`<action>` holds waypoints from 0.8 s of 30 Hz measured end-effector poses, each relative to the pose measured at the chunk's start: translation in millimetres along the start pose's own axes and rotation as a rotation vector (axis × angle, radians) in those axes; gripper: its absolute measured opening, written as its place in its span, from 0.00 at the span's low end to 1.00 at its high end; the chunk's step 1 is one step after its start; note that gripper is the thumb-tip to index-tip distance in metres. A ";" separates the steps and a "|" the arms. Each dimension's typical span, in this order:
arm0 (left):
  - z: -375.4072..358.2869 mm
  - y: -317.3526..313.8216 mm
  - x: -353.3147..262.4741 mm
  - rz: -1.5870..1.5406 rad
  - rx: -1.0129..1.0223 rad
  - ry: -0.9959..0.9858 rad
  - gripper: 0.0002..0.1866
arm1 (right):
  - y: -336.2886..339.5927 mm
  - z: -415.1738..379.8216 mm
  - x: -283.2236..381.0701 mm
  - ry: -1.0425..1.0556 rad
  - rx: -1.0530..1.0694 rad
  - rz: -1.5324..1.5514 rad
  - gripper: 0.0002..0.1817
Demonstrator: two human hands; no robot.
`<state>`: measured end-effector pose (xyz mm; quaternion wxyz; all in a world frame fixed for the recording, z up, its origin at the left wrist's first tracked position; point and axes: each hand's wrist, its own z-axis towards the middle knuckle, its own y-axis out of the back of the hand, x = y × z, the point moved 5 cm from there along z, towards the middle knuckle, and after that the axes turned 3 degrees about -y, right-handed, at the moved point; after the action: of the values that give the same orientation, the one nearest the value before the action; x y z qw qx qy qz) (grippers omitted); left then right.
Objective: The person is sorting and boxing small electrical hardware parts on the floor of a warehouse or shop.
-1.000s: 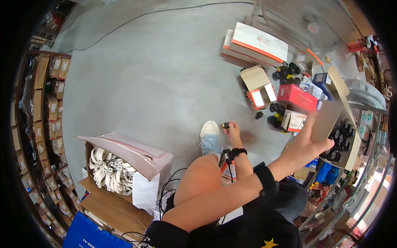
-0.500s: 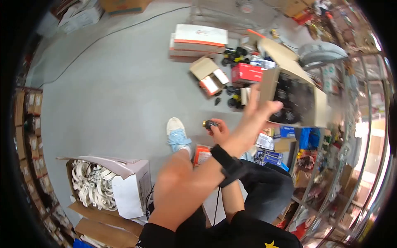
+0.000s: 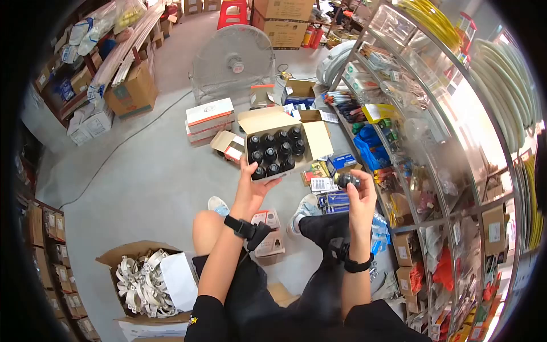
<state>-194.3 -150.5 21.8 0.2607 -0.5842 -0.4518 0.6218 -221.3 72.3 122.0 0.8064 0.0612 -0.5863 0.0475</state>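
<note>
An open cardboard box (image 3: 244, 149) full of black round-topped parts (image 3: 270, 153) is tilted toward the camera. Its near left corner rests in my left hand (image 3: 253, 185), thumb on the side wall and fingers beneath. To the right of the box, my right hand (image 3: 361, 196) has its fingers wrapped round a small black part (image 3: 347, 180) with a yellowish end. The two hands are apart, and the part in my right hand does not touch the box.
White-and-orange boxes (image 3: 209, 117) and a large fan (image 3: 232, 60) stand beyond the held box. Metal shelving (image 3: 419, 223) runs along the right. At lower left is a carton of white clamps (image 3: 145, 282). Blue boxes (image 3: 342, 162) lie near my right hand.
The view has shifted up. My arms are no longer crossed: the left hand supports the box in the middle, and the right hand has moved out to the right with the black part.
</note>
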 end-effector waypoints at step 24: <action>-229.0 16.6 31.9 0.059 -0.179 -0.083 0.39 | -37.3 -132.1 45.2 0.320 0.425 -0.708 0.15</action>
<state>23.6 -72.0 12.5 0.1701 -0.5917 -0.4988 0.6101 -77.7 56.1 123.2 0.8231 0.4147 -0.3740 -0.1030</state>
